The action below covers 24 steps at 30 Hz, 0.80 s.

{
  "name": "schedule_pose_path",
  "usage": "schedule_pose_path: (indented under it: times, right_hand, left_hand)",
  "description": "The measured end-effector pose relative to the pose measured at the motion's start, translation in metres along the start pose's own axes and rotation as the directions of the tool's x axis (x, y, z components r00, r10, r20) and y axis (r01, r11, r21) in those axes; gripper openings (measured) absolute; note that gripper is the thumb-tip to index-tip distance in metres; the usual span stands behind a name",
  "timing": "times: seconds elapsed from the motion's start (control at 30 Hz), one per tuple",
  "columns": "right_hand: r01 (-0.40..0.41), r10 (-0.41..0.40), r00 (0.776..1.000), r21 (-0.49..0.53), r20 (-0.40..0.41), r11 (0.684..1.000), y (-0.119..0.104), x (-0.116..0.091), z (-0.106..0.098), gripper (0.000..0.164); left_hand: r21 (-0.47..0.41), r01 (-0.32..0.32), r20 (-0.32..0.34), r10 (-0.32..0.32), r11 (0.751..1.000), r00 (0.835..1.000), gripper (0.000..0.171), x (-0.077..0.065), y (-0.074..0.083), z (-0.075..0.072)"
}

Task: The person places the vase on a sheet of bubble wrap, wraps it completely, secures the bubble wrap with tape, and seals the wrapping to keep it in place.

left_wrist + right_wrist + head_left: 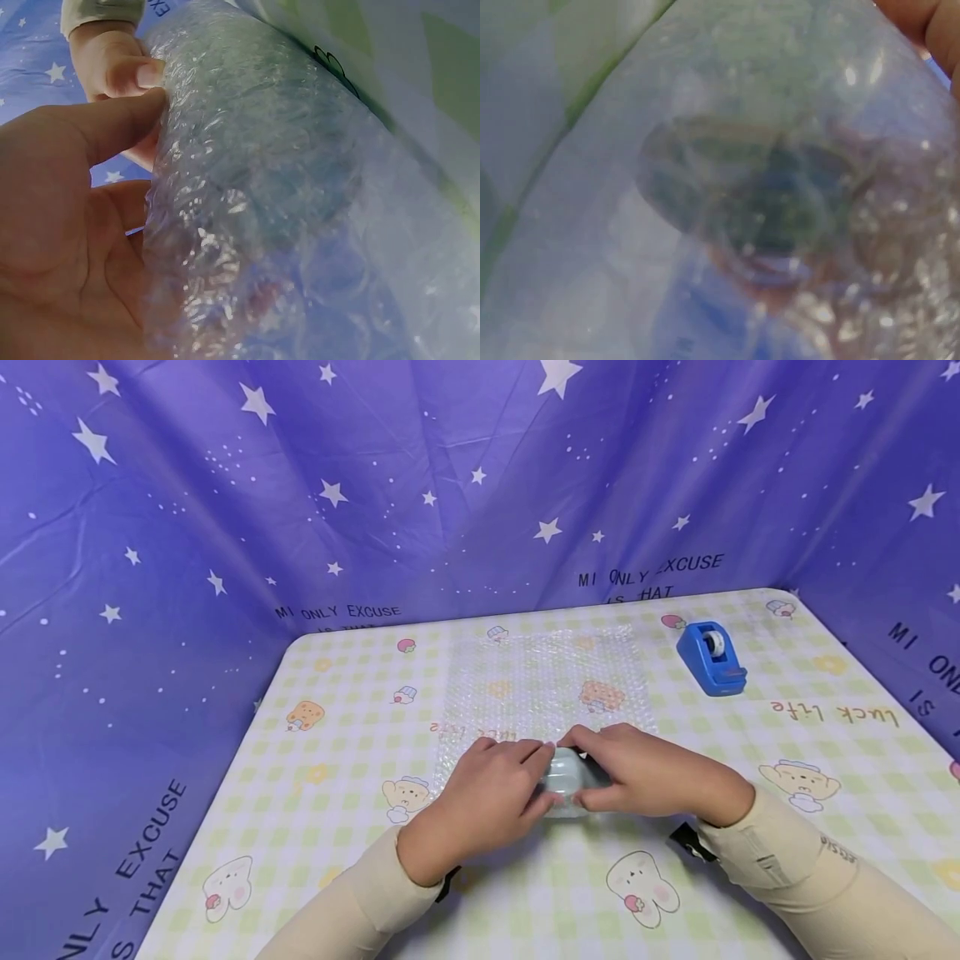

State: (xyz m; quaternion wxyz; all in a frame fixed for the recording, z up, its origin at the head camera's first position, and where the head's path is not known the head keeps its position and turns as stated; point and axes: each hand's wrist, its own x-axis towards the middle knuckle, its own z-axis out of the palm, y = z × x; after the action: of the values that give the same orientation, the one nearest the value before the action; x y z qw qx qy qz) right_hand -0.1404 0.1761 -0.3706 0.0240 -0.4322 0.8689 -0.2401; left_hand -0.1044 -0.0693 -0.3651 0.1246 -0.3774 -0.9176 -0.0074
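Note:
A pale green, rounded object (564,775) lies between both hands near the middle of the table, with bubble wrap (202,217) curved around it. Its kind cannot be told; one end looks like a dark oval (757,187) through the clear film in the right wrist view. My left hand (491,793) grips the wrapped object from the left, with thumb and fingers at the edge of the wrap. From the right, my right hand (648,774) holds it between thumb and fingers. The flat remainder of the bubble wrap sheet (540,681) stretches away behind the hands.
A blue tape dispenser (708,660) with a roll of tape stands at the back right of the table. The tabletop (345,693) bears a green checked cloth with cartoon prints. Purple star-patterned curtains (420,485) hang behind and at the sides.

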Motion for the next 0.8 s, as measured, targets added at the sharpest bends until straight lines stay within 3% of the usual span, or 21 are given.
schedule_pose_path:
  times: [0.33,0.6,0.8]
  right_hand:
    - [-0.041,0.039,0.998,0.046,0.05,0.998,0.0,-0.001,-0.001,0.04]
    - [-0.137,0.145,0.987,-0.122,0.066,0.983,-0.007,-0.002,-0.002,0.054]
    - [-0.152,0.164,0.984,-0.149,0.07,0.977,-0.011,-0.002,-0.006,0.062]
  left_hand:
    - [0.023,-0.009,-0.05,0.01,1.0,0.999,0.051,0.0,0.001,0.003]
    - [0.006,-0.003,-0.037,0.003,1.0,0.999,0.048,0.001,-0.001,0.003]
    - [-0.005,-0.001,-0.011,0.001,1.0,1.0,0.047,0.003,-0.002,0.003]
